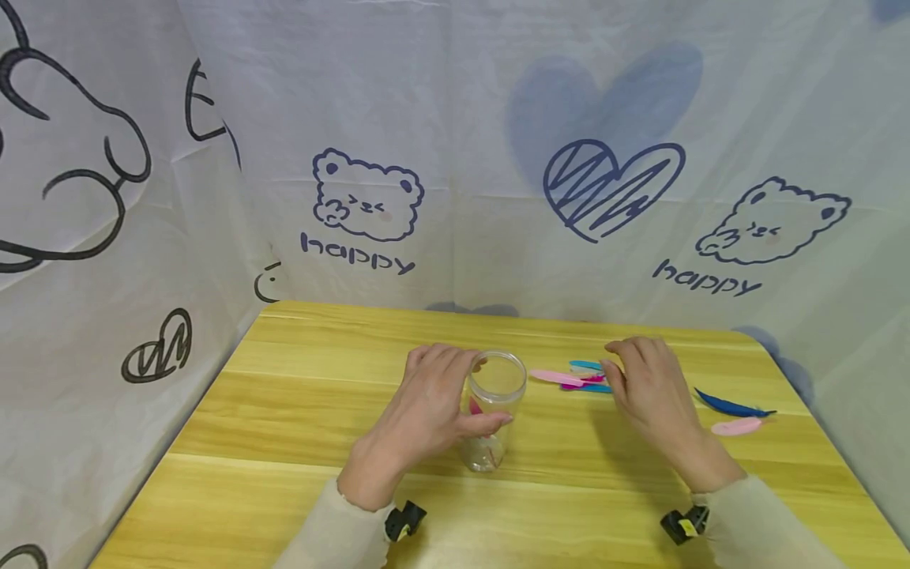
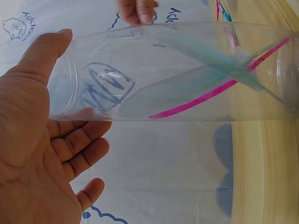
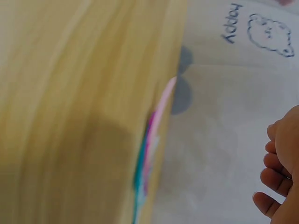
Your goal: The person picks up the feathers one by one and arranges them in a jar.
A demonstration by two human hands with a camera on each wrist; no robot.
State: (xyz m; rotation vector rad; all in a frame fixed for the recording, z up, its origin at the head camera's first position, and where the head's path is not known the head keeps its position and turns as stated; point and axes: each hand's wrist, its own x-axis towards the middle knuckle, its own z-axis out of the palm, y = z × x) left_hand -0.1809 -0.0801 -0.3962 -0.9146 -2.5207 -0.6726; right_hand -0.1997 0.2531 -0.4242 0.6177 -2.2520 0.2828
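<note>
A clear, open-topped plastic jar [image 1: 489,455] stands upright on the table, held near its mouth by my left hand [image 1: 434,399]. The thumb crosses one side of it and the fingers lie against the other. Through the wall in the left wrist view show a narrow magenta feather [image 2: 201,99] and pale bluish feathers [image 2: 159,91] that cross each other. My right hand [image 1: 650,387] hovers beside a small pile of feathers, where a pink feather [image 1: 558,378] lies among blue and magenta ones. Its fingers are loosely bent, with nothing visible between them in the right wrist view.
To the right of my right hand, a dark blue feather [image 1: 732,406] and another pink feather [image 1: 737,427] lie on the wooden table [image 1: 284,411]. A white printed cloth [image 1: 483,237] hangs behind the table's back edge and along the left side.
</note>
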